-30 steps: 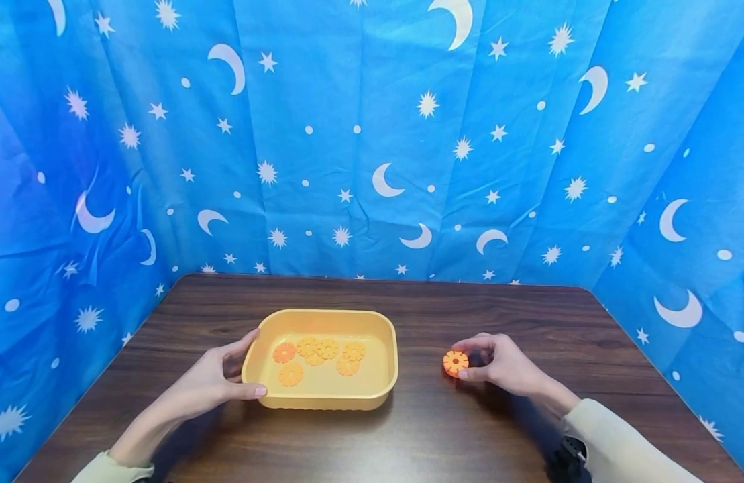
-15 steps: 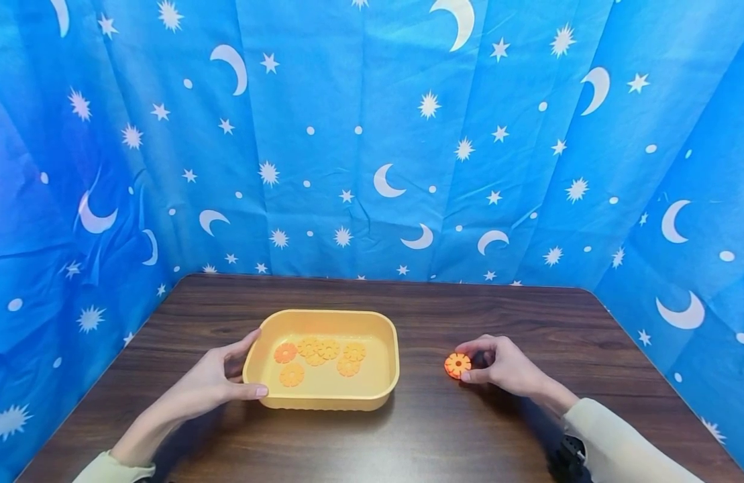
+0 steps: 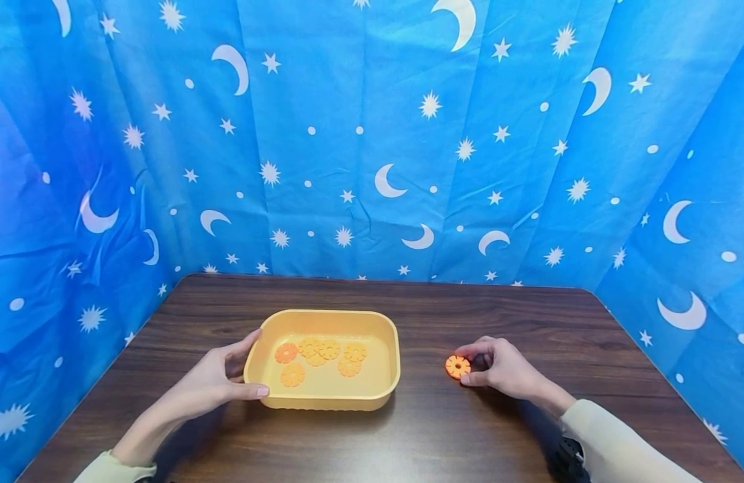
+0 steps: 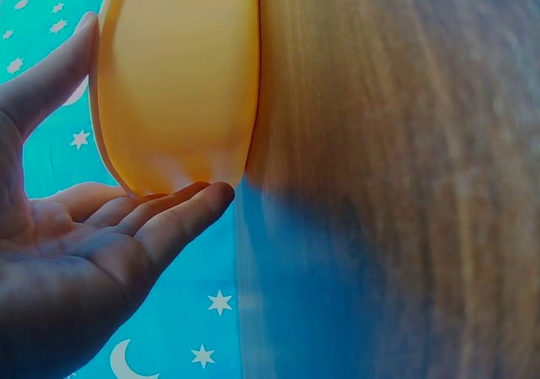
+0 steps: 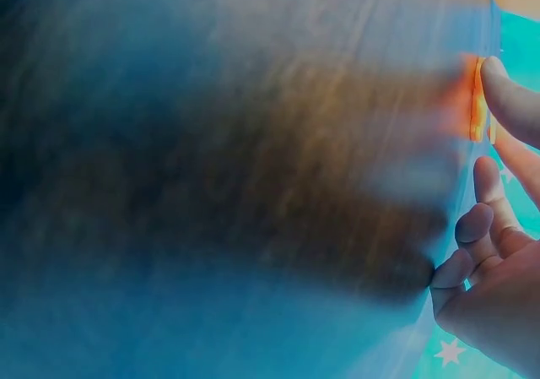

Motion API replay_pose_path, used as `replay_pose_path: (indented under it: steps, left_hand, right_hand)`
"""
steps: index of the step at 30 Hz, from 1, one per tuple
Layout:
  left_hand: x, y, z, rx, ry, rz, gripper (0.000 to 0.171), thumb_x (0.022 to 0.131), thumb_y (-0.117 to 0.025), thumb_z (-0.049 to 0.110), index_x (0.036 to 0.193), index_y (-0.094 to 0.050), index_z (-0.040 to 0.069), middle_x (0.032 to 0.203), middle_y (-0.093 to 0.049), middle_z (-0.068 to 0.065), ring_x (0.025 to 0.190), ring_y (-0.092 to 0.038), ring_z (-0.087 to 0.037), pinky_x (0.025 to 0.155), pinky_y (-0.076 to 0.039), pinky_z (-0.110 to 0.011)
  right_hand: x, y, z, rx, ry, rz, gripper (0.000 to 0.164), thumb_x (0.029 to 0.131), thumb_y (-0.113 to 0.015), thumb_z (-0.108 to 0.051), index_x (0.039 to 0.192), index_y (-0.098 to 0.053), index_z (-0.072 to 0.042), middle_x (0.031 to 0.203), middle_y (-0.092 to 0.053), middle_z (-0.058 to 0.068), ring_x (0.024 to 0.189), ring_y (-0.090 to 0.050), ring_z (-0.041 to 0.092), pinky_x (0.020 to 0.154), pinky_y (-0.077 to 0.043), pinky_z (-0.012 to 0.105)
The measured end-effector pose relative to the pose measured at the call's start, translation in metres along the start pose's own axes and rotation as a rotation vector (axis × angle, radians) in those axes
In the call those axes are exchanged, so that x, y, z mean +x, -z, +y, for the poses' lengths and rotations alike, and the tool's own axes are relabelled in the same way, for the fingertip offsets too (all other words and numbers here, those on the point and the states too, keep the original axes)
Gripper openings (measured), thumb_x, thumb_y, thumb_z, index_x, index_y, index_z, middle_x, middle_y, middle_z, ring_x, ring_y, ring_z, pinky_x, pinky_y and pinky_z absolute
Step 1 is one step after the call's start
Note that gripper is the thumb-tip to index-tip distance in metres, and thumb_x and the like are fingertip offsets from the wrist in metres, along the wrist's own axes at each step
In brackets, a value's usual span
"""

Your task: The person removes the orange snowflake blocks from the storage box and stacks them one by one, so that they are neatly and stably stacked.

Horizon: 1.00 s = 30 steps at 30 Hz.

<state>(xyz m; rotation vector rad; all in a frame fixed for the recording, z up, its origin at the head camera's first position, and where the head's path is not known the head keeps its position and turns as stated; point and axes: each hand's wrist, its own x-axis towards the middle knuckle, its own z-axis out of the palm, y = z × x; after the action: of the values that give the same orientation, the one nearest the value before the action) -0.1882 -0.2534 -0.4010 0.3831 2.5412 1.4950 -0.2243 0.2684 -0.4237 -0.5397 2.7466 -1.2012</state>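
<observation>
In the head view my left hand (image 3: 208,381) grips the left end of a yellow plastic tub (image 3: 329,402), thumb at the near corner and fingers at the far one. The left wrist view shows that hand's fingers against the tub's end wall (image 4: 181,100). To the right of the tub, my right hand (image 3: 504,367) pinches a round, notched orange disc (image 3: 451,367) with a central hole, flat and low at the tabletop. Seen edge-on in the right wrist view, the orange disc (image 5: 477,100) sits under the thumb, while the other fingers curl below it.
Several flat notched discs lie in the tub, among them a darker orange one (image 3: 286,353) at the left and a lighter one (image 3: 292,376) nearer me. The dark wood table (image 3: 420,443) meets a blue moon-and-star curtain (image 3: 323,154) at its back edge.
The orange disc and right hand have come down very slightly, and the disc lies flatter. A lower orange edge that stuck out beneath it shows less. The left hand and tub hold still.
</observation>
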Motion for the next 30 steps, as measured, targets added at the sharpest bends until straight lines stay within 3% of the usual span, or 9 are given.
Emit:
replay_pose_path:
  steps: [9,17,30]
  left_hand:
    - [0.000,-0.002,0.000,-0.004,0.017,-0.004,0.108,0.083,-0.091,0.029,0.165,-0.027,0.000,0.163,-0.038,-0.028,0.143,-0.046,-0.047,0.103,-0.054,-0.047]
    - [0.000,-0.001,0.001,0.001,0.020,0.000,0.108,0.083,-0.092,0.029,0.165,-0.027,-0.001,0.163,-0.037,-0.028,0.143,-0.047,-0.047,0.103,-0.054,-0.046]
    - [0.000,0.001,0.000,-0.003,-0.011,-0.004,0.108,0.083,-0.092,0.027,0.164,-0.027,-0.002,0.163,-0.037,-0.029,0.142,-0.048,-0.047,0.102,-0.055,-0.045]
  right_hand:
    - [0.000,-0.002,0.000,-0.012,-0.004,0.005,0.043,0.083,-0.092,-0.014,0.122,-0.078,-0.006,0.100,-0.064,0.004,0.087,-0.051,0.026,0.074,-0.041,0.035]
    - [-0.001,0.000,-0.006,0.004,0.001,0.009,0.045,0.084,-0.090,-0.014,0.125,-0.076,-0.005,0.100,-0.063,0.007,0.077,-0.051,0.025,0.066,-0.042,0.030]
    - [0.010,-0.009,-0.040,-0.033,0.086,-0.009,0.041,0.087,-0.088,-0.016,0.124,-0.076,-0.003,0.105,-0.069,0.009,0.077,-0.051,0.024,0.062,-0.041,0.028]
